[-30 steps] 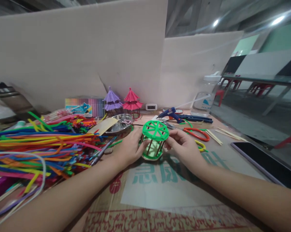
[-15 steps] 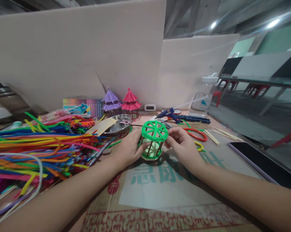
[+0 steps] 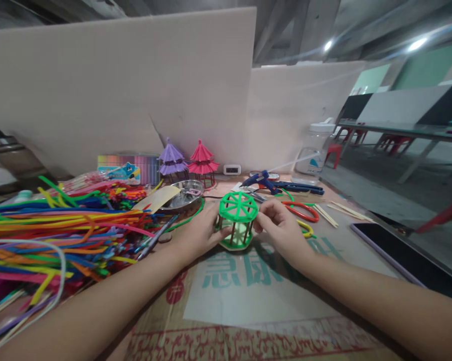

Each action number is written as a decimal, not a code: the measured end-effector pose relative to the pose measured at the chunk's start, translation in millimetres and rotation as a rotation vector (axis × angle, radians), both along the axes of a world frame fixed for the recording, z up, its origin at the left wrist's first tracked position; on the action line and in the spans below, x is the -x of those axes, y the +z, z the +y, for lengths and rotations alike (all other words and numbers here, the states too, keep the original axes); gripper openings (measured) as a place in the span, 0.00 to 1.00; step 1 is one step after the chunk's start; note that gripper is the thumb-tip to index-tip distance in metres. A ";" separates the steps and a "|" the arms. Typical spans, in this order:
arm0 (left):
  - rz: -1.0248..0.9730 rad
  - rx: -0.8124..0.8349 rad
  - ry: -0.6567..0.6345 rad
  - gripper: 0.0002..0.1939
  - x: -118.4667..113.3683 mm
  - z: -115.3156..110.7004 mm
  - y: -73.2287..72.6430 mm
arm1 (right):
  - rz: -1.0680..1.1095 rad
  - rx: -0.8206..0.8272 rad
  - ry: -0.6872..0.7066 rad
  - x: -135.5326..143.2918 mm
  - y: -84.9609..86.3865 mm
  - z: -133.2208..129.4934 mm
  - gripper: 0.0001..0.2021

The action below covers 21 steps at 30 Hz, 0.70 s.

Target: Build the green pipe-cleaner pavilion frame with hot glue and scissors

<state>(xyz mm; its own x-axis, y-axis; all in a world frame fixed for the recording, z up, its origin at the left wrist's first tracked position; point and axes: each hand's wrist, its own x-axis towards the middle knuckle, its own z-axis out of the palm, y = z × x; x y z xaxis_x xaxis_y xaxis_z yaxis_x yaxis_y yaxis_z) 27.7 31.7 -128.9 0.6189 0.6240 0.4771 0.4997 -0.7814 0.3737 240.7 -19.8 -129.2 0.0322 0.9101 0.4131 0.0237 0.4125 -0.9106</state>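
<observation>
Pipe cleaners (image 3: 60,223) heaped at left, apparently for easy picking; left hand (image 3: 199,228) grasps green frame (image 3: 238,218), thumb across front, likely steadying it upright between both hands; right hand (image 3: 286,233) curls at frame's right edge, pinching or merely touching: cannot tell; phone (image 3: 406,259) farther right, seemingly kept clear.

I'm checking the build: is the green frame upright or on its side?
Upright: the green frame has its spoked top above its base, with brown posts between.
</observation>
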 end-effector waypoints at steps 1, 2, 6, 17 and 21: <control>-0.014 0.019 -0.004 0.22 -0.4 0.4 -0.5 | 0.000 0.013 0.007 -0.1 0.3 0.3 0.09; -0.030 0.038 -0.007 0.21 -0.6 0.9 -1.3 | 0.010 0.031 0.016 -0.5 0.3 0.9 0.09; -0.107 0.166 -0.030 0.22 -1.0 3.5 -6.3 | 0.088 0.078 0.032 -5.3 -2.6 7.5 0.12; -0.239 0.158 -0.016 0.22 2.2 10.1 -13.9 | -0.048 0.038 -0.076 -21.3 -5.2 23.4 0.19; -0.249 0.054 0.012 0.19 0.7 7.1 -9.1 | -0.056 0.058 -0.084 -19.5 -8.3 23.1 0.17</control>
<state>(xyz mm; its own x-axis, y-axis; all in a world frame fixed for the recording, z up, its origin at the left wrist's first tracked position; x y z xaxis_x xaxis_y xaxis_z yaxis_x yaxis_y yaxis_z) 27.1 38.8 -138.0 0.4790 0.6595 0.5793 0.3965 -0.7514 0.5275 260.1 3.3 -137.5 0.0881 0.9274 0.3635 0.1073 0.3539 -0.9291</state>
